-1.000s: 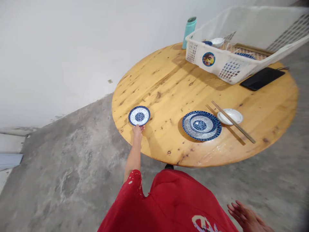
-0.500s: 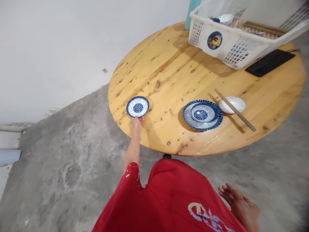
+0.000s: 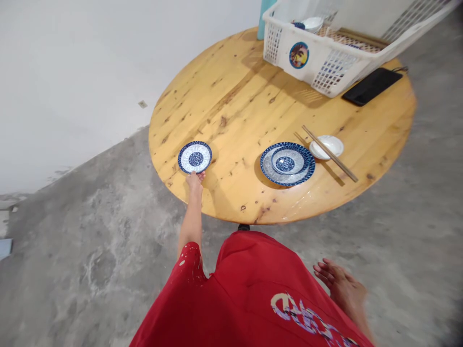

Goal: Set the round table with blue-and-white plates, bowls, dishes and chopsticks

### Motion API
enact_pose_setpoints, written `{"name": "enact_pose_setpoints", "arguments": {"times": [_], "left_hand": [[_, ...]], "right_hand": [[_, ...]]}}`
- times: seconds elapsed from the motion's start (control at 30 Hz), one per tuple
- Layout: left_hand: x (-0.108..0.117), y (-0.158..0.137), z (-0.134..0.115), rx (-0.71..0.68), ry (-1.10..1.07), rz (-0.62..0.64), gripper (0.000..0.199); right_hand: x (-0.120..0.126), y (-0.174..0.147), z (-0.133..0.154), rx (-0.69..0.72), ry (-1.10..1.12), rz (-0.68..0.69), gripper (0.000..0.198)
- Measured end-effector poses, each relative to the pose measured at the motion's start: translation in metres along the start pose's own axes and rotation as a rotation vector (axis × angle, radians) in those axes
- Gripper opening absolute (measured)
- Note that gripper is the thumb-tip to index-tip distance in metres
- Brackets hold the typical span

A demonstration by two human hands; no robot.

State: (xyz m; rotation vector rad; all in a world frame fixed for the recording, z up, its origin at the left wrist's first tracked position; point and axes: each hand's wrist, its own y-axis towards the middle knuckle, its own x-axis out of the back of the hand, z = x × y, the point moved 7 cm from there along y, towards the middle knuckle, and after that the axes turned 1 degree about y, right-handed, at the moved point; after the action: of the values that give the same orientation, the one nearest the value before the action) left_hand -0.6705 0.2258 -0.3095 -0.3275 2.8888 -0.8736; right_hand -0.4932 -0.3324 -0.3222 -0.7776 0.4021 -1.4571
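At the left side of the round wooden table, my left hand (image 3: 196, 179) grips the near rim of a small blue-and-white plate (image 3: 195, 158), thumb on top and fingers beneath. My right hand (image 3: 342, 284) hangs below the table's edge, beside my red shirt, fingers apart and nothing in it. Nearer the middle lies a larger blue-rimmed plate (image 3: 266, 164) with a small patterned dish (image 3: 300, 159) on it. To its right, a pair of chopsticks (image 3: 340, 164) rests across a white bowl (image 3: 333, 143).
A white plastic basket (image 3: 311, 53) holding dishes stands at the back of the table (image 3: 224, 101). Beside it lies a black phone (image 3: 372, 86) with a cable. A teal object (image 3: 263, 21) stands behind the basket's left corner. A pale wall (image 3: 79, 72) rises on the left.
The camera view has shifted, so the table and its dishes sit further left in the picture. My left hand keeps its grip on the small plate; the right hand still hangs free.
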Motion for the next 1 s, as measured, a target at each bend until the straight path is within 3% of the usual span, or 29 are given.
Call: {"name": "enact_pose_setpoints", "arguments": {"times": [0.13,0.6,0.7,0.8,1.0], "left_hand": [[-0.001,-0.001,-0.001,0.005,0.007,-0.009,0.013],[0.0,-0.009,-0.015,0.028,0.123,-0.004,0.014],[0.0,-0.02,-0.022,0.028,0.176,0.033,0.012],[-0.001,-0.032,-0.024,0.011,0.237,0.082,0.026],[-0.001,-0.058,-0.011,-0.07,0.339,0.099,0.03]], "right_hand": [[0.001,-0.001,-0.003,-0.068,0.034,-0.032,0.043],[-0.004,0.002,-0.005,-0.034,0.012,-0.01,0.048],[-0.008,0.0,-0.005,-0.043,0.03,-0.014,0.05],[-0.011,-0.005,-0.003,-0.066,0.058,0.005,0.053],[-0.002,-0.012,0.003,-0.087,0.089,-0.023,0.047]]}}
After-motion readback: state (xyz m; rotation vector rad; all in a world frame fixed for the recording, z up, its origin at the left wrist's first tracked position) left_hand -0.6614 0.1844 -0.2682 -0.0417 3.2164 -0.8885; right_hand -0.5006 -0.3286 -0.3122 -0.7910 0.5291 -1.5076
